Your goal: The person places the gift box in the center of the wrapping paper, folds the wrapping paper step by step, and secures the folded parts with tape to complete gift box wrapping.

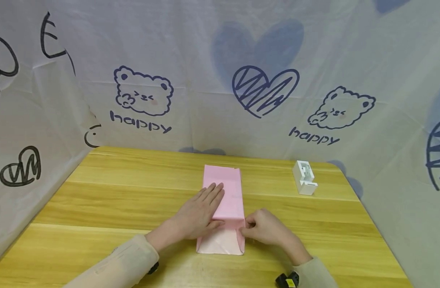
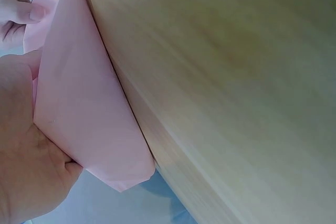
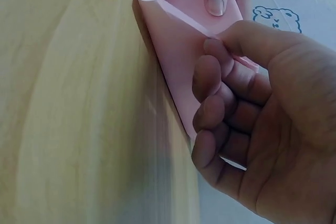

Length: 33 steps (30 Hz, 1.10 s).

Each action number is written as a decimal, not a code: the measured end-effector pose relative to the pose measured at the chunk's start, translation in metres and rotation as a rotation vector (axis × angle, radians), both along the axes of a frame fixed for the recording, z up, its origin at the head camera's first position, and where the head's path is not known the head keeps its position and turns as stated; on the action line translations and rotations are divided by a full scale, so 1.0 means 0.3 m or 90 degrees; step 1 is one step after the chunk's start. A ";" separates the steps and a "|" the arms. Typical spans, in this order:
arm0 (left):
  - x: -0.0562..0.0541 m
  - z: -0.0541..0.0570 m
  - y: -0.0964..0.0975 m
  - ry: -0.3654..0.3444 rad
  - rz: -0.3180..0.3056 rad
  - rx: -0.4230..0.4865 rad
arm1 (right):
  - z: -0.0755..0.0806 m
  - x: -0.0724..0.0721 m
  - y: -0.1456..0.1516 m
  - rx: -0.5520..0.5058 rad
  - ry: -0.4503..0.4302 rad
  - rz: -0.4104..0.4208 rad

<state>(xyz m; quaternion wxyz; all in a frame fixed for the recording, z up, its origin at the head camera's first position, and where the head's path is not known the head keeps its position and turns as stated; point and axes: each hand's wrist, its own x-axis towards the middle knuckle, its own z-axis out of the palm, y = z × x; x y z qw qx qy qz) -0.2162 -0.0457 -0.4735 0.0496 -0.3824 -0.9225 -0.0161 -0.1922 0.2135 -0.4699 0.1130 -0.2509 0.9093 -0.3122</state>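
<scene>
A pink paper bag (image 1: 228, 200) lies lengthwise on the table, its near end open and showing a paler inside. My left hand (image 1: 199, 212) rests on its upper face, the fingers straight and pointing away, the thumb across the fold near the opening. At the bag's right edge, close to that fold, my right hand (image 1: 264, 227) pinches the paper between thumb and index finger. In the right wrist view the other fingers (image 3: 207, 114) of this hand curl loosely beside the bag's side wall (image 3: 173, 51). The left wrist view shows the opposite side wall (image 2: 89, 98) standing up from the wood.
A small white box-like holder (image 1: 304, 178) stands at the back right of the wooden table (image 1: 115, 192). White cloth (image 1: 205, 80) with drawn bears and hearts hangs behind the table and along both sides. A black strap piece (image 1: 287, 280) sits at the right wrist.
</scene>
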 end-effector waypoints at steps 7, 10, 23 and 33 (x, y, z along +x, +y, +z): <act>0.001 0.001 0.000 -0.004 0.002 -0.003 | 0.000 0.006 0.004 0.009 -0.034 0.016; 0.002 0.003 0.000 -0.003 0.003 -0.004 | 0.001 0.006 0.003 0.006 -0.038 0.019; 0.003 0.009 0.001 -0.011 0.005 -0.006 | 0.008 0.012 0.003 0.021 -0.074 0.040; 0.006 0.011 0.000 -0.012 0.001 -0.009 | 0.011 0.021 0.001 0.012 -0.114 0.056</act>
